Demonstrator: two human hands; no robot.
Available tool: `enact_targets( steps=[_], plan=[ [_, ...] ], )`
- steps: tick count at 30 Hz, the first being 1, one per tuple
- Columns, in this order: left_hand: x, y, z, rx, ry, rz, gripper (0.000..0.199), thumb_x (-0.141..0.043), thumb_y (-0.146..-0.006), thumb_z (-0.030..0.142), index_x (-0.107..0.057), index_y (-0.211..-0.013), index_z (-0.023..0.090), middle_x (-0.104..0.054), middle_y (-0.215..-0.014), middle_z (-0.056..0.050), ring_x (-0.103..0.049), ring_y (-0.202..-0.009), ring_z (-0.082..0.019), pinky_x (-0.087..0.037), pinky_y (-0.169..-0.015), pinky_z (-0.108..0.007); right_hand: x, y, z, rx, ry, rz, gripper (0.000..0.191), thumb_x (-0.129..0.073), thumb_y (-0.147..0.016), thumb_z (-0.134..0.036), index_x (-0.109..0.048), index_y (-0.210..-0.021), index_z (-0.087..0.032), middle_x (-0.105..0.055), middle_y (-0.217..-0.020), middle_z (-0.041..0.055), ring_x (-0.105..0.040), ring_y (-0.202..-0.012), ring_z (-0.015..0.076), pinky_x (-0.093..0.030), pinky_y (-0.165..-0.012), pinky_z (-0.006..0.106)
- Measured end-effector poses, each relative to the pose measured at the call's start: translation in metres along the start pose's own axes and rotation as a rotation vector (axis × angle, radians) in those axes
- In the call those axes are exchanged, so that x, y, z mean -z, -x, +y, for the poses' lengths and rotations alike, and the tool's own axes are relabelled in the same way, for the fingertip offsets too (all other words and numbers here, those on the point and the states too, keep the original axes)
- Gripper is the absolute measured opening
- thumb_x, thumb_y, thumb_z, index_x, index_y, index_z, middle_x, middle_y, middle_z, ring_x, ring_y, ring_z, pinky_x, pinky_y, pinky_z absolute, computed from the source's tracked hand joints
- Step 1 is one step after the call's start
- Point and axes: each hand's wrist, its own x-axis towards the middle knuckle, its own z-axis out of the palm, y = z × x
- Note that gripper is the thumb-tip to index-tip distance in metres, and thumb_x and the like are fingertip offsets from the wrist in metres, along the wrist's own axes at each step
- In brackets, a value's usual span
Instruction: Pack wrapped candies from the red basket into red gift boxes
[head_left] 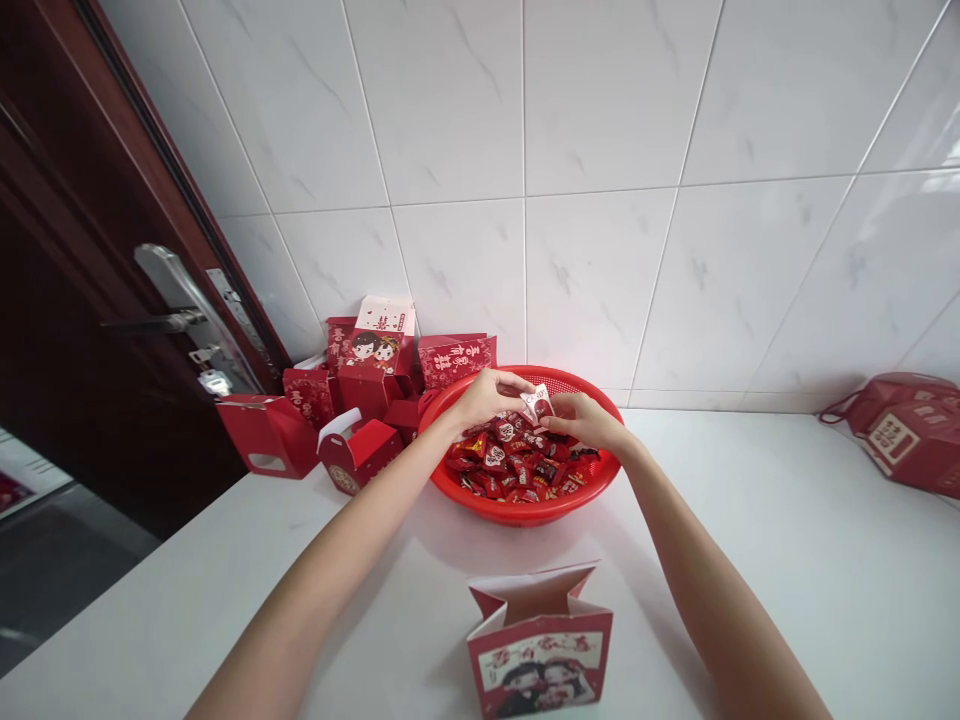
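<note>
Above the red plastic basket (517,514), my left hand (491,393) and my right hand (585,418) meet at one small white-and-red wrapped candy (538,405). The fingers of each hand pinch it from opposite sides. Beneath them the basket holds a heap of wrapped candies (517,465), mostly red with some gold and white. Closer to me stands a red paper gift box (544,660) with its top open and a printed couple on its front. Its inside is only partly visible.
Several red gift boxes (375,375) are clustered left of the basket against the tiled wall (457,270). Dark red bags (911,430) lie at the right end of the white table (750,520). A dark door (75,250) with a metal handle stands at the left.
</note>
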Motion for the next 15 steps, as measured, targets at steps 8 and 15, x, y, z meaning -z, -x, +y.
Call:
enact_targets(
  steps=[8, 15],
  plan=[
    [-0.01, 0.001, -0.002, -0.091, 0.195, -0.032, 0.044, -0.082, -0.068, 0.023, -0.071, -0.109, 0.013, -0.076, -0.106, -0.009, -0.071, -0.094, -0.021, -0.056, -0.086, -0.034, -0.001, 0.001, 0.001, -0.018, -0.345, -0.036, 0.04, -0.083, -0.071, -0.049, -0.071, -0.092, -0.017, -0.076, -0.09, 0.0043, -0.073, -0.092, 0.0249, -0.059, -0.091, 0.042],
    [-0.011, 0.002, -0.009, -0.078, 0.231, -0.125, 0.042, -0.087, -0.065, 0.04, -0.073, -0.092, 0.011, -0.076, -0.09, -0.006, -0.07, -0.083, -0.019, -0.053, -0.077, -0.031, -0.003, 0.001, -0.003, -0.081, -0.341, -0.031, 0.044, -0.087, -0.063, -0.054, -0.063, -0.072, -0.018, -0.068, -0.07, -0.0009, -0.075, -0.084, 0.0255, -0.061, -0.08, 0.037]
  ],
)
